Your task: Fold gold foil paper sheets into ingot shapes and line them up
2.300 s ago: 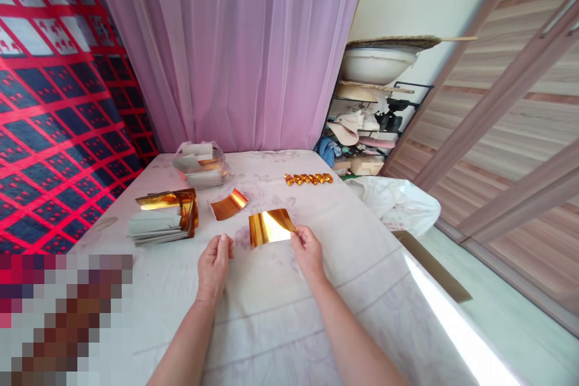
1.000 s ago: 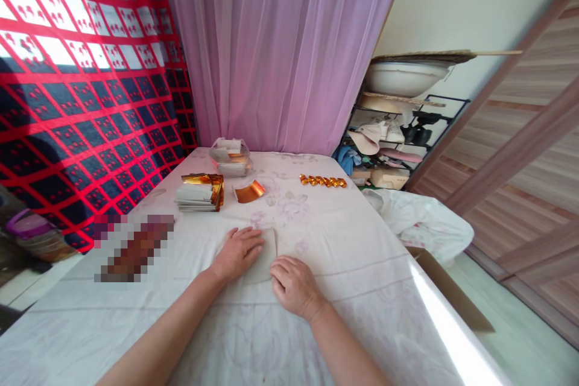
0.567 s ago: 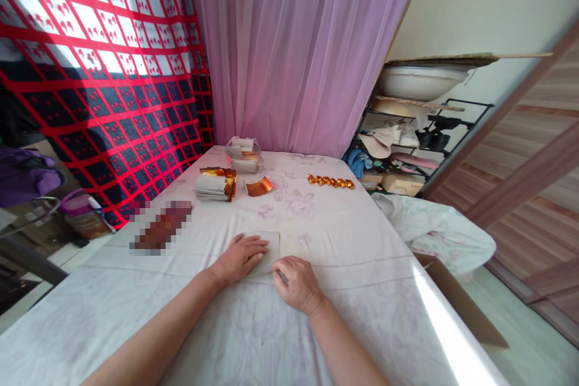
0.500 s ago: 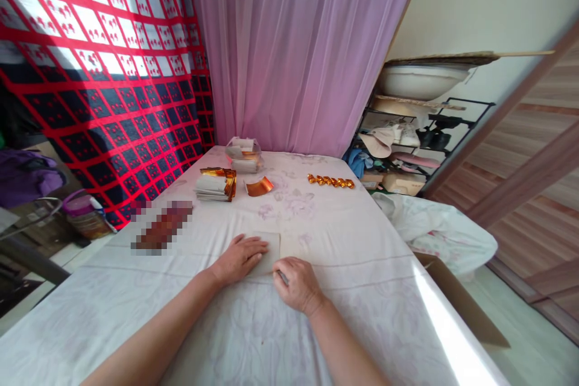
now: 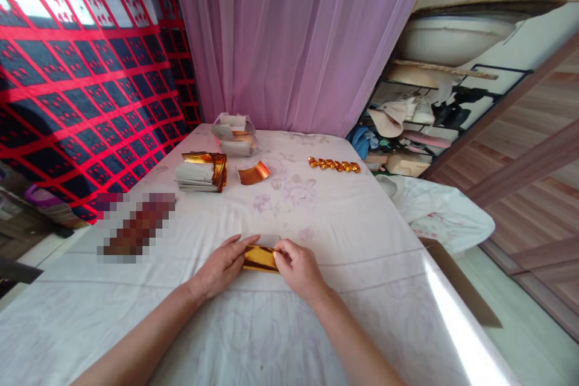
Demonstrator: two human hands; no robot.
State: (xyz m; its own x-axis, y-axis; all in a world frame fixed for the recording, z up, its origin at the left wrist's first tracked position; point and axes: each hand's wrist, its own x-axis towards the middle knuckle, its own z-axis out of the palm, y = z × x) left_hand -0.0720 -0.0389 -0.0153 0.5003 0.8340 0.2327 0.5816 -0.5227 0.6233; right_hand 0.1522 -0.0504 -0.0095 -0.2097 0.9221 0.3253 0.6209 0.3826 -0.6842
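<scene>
Your left hand [image 5: 222, 266] and right hand [image 5: 298, 267] both pinch one folded sheet of shiny gold foil paper [image 5: 259, 257], fingertips closed on its two ends, with the gold face turned up over its pale backing. The sheet lies flat on the white flower-printed tablecloth [image 5: 316, 217], near your edge of the table and between your two hands.

Farther out to your left sits one stack of gold-and-white foil sheets [image 5: 201, 172], and just beside it a single curled gold foil sheet [image 5: 254, 173] lies apart from the stack. Behind those stands one clear plastic bag of more sheets [image 5: 234, 133]. To the right, one short row of small folded gold foil pieces [image 5: 333, 164] lies on the cloth; they are too small to count exactly. A pink curtain [image 5: 298, 30] hangs behind the table.
</scene>
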